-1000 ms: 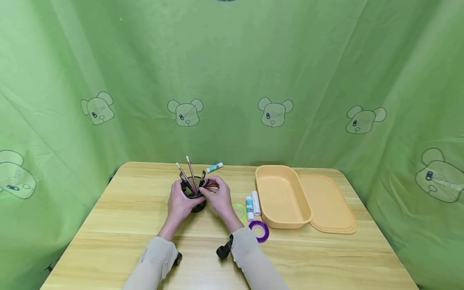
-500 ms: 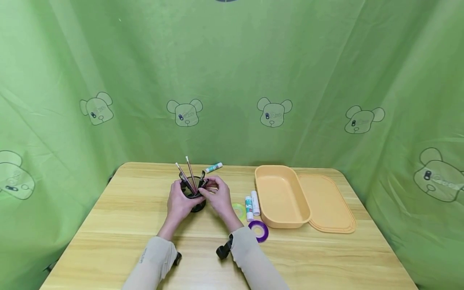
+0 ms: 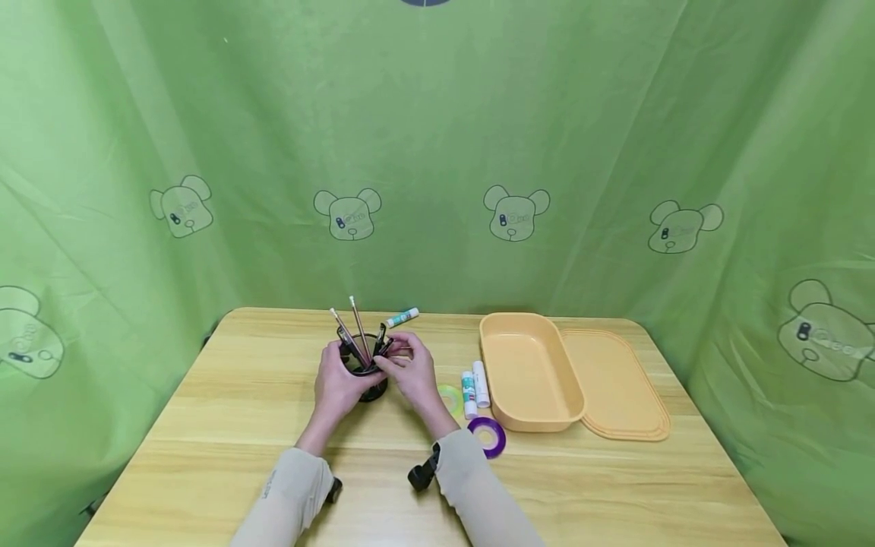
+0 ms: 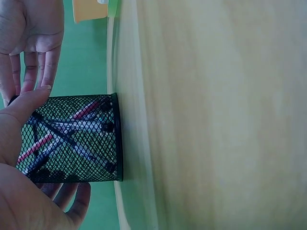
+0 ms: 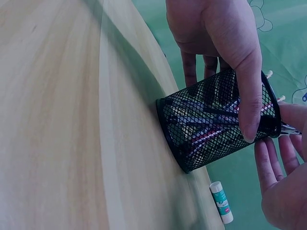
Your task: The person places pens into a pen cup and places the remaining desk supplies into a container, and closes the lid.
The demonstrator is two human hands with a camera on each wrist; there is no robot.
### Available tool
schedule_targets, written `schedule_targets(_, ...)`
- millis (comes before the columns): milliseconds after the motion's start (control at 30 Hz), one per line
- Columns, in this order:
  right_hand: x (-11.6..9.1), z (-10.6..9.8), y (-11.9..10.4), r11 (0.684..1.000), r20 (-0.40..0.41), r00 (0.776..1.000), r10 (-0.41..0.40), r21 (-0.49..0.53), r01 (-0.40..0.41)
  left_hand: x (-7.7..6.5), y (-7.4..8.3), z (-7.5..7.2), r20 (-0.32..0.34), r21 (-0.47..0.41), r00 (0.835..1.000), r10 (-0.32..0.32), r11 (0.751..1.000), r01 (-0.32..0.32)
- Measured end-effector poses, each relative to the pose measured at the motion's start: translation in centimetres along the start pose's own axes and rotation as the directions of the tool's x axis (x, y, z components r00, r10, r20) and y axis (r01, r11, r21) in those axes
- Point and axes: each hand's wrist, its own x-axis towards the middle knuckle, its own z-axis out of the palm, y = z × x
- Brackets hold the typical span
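A black mesh pen holder (image 3: pixel 374 391) stands tilted close over the table, with several pens (image 4: pixel 81 125) showing through its mesh. Two thin brown sticks (image 3: pixel 359 327) with whitish ends poke out of the top. My left hand (image 3: pixel 335 380) grips the holder round its upper part, the thumb lying along the near side of the rim. At the right side of the rim, my right hand (image 3: pixel 414 378) pinches a dark pen (image 3: pixel 386 346) between thumb and fingers. The pen's tip (image 5: pixel 290 129) shows beside those fingers in the right wrist view.
A glue stick (image 3: pixel 402 317) lies behind the holder. To the right are two more glue sticks (image 3: pixel 469 395), a green tape roll (image 3: pixel 451 398) and a purple tape roll (image 3: pixel 498 442). An orange box (image 3: pixel 533 419) stands farther right, its flat lid (image 3: pixel 618 380) beside it. A green curtain (image 3: pixel 437 137) hangs behind.
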Motion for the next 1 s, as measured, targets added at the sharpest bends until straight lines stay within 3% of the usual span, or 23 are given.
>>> schedule_targets(500, 0.3, -1.7, -1.5, 0.997, 0.067, 0.997, 0.036, -0.074, -0.031, -0.1, -0.1, 0.0, 0.012, 0.036, 1.0, -0.008, 0.999, 0.008)
schedule_targets(700, 0.7, -4.1, -3.2, 0.99, 0.072, 0.996, 0.045, -0.134, -0.035, -0.2, 0.1, -0.3, 0.023, 0.033, 0.999, -0.024, 0.999, 0.023)
schedule_targets(1000, 1.4, -8.9, -5.3, 0.965, 0.012, 1.0, 0.015, -0.263, -0.011, 0.0, -0.6, -1.4, 0.032, 0.037, 0.999, -0.042, 0.999, 0.041)
